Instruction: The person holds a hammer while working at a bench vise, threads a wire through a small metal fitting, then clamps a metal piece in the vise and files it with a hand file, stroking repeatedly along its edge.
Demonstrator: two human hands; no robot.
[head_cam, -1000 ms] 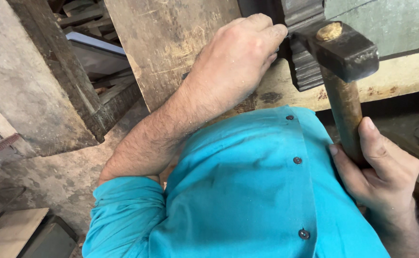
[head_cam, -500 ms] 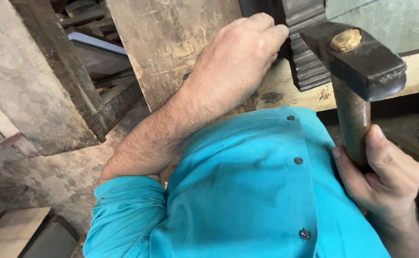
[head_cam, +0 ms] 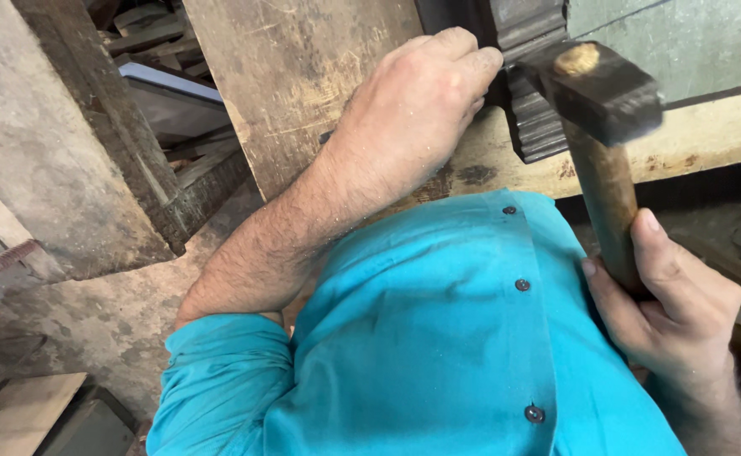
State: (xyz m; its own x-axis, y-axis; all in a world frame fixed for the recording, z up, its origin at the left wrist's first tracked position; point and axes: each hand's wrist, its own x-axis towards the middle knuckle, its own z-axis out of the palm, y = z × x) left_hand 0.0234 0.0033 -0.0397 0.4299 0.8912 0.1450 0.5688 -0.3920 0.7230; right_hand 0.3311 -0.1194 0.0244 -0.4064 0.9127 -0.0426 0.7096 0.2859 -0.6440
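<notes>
Workshop setting, rough and dusty: grey concrete floor (head_cam: 75,338) far below and to the left of both hands, scrap timber piled in the upper left corner. Largest item in view is the person's turquoise buttoned shirt (head_cam: 438,338), filling the lower centre and blocking everything beneath the hands; sleeve rolled above the left elbow. Next, a broad worn wooden board (head_cam: 294,76) stands nearly upright directly behind and left of the left hand (head_cam: 408,118). A dark weathered beam (head_cam: 109,127) leans well left of that hand. A pale horizontal plank (head_cam: 708,139) runs behind the right side, passing above the right hand (head_cam: 666,295). Left hand is clenched, knuckles up, fingertips pressed against a dark ribbed moulded wooden piece (head_cam: 535,118) that sits just right of it on the plank edge; what the fingers pinch is hidden by the hand itself, cannot tell. Right hand is wrapped firmly around the lower part of a hammer's wooden handle (head_cam: 607,198), thumb up along the shaft. Dark metal hammer head (head_cam: 594,89), slightly motion-blurred, sits above the right hand and just right of the left fingertips, overlapping the ribbed piece.
</notes>
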